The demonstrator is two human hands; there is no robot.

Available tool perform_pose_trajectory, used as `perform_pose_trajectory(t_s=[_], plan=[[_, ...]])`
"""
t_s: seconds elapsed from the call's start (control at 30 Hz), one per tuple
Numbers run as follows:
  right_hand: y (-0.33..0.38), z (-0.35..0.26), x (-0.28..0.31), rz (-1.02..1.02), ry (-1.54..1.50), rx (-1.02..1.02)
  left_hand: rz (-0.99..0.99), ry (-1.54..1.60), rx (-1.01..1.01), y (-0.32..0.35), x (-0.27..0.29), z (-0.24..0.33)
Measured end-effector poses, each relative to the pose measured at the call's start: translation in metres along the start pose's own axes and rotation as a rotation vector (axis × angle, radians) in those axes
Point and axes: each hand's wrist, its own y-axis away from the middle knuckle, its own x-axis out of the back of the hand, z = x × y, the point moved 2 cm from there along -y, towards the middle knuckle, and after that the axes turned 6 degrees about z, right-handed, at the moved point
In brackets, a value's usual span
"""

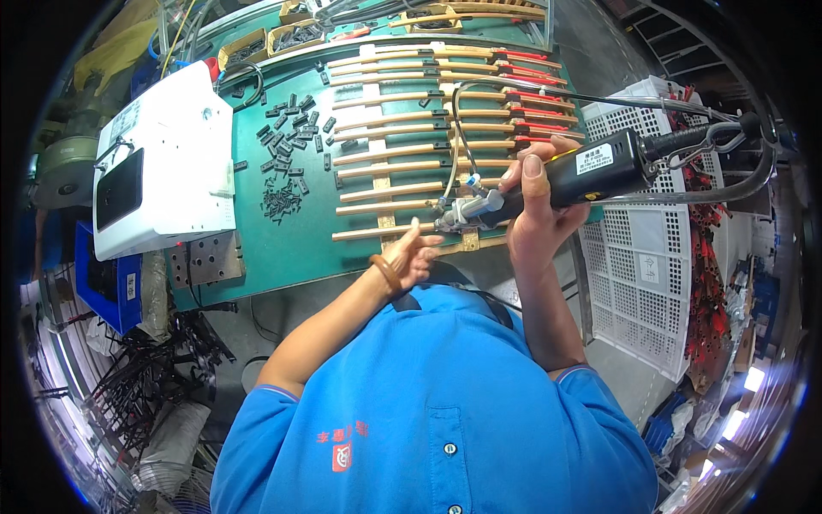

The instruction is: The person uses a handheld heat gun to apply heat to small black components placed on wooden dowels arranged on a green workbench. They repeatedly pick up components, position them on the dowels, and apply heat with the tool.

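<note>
My right hand (541,199) is wrapped round a black power screwdriver (591,169) with a cable and a thin air hose. Its metal nose (467,211) points left and down at the nearest wooden strip (368,232), close to a small black fitting there. Just short of that strip, my left hand (413,257) has its fingers stretched out and apart, holding nothing; a brown bangle is round the wrist. Several more wooden strips (377,190) lie in a row beyond, with black fittings on them and red parts (535,111) at many right ends.
Loose black plastic pieces (291,137) are scattered on the green table (257,265). A white machine (167,171) stands at the left, above a blue bin (103,291). White perforated crates (638,248) stand at the right. Cardboard boxes (295,36) of small parts sit at the back.
</note>
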Motion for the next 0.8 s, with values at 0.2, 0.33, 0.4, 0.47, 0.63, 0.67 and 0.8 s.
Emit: perform_pose_trajectory(t_s=[0.2,0.33,0.4,0.47,0.63,0.67,0.8], plan=[[-0.002,0.007,0.010,0.027,0.049,0.029,0.537,-1.581,-1.347,0.042,-0.016,0.032],[0.004,0.019,0.009,0.008,0.041,0.008,0.423,-1.753,-1.476,0.011,-0.022,0.033],[0.009,0.022,0.010,-0.003,0.060,-0.015,0.402,-1.776,-1.469,-0.003,-0.019,0.029],[0.009,0.024,0.012,-0.004,0.062,-0.005,0.416,-1.757,-1.465,-0.011,-0.013,0.029],[0.010,0.027,0.009,0.020,0.046,0.009,0.464,-1.716,-1.439,-0.016,-0.014,0.029],[0.011,0.028,0.009,0.018,0.049,0.010,0.467,-1.718,-1.433,-0.015,-0.015,0.030],[0.015,0.037,0.015,0.001,-0.008,-0.003,0.475,-1.728,-1.422,-0.012,-0.018,0.030]])
